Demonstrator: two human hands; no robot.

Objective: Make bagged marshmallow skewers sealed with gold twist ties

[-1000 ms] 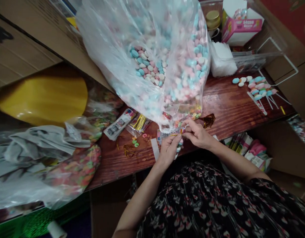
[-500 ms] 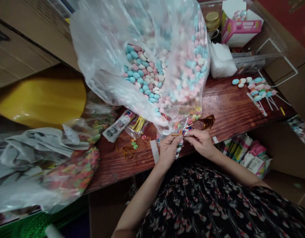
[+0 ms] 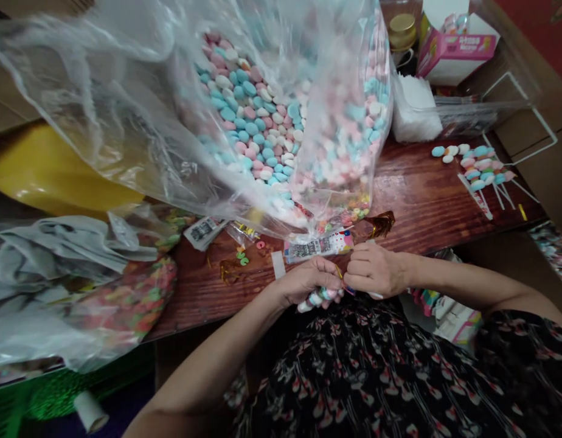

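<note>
Close to my body, my left hand is closed around a row of pastel candies, pink, blue and white, whose wrapping I cannot clearly make out. My right hand meets it and is closed at the end of that row. A thin gold twist tie shows between the two hands. A white tip sticks out under my right hand, and the fingers hide the rest. Just beyond the hands, a stack of printed bags lies on the table.
A big clear bag of pastel candies spreads behind. Gold twist ties lie right of it. Candy sticks lie at the right, by a clear bin with a pink box. A bag of coloured rings sits at left.
Both hands have come down towards my body with the candy row, which now lies sideways under my left hand. The printed bags are uncovered. The big bag's left side has spread out leftwards.
</note>
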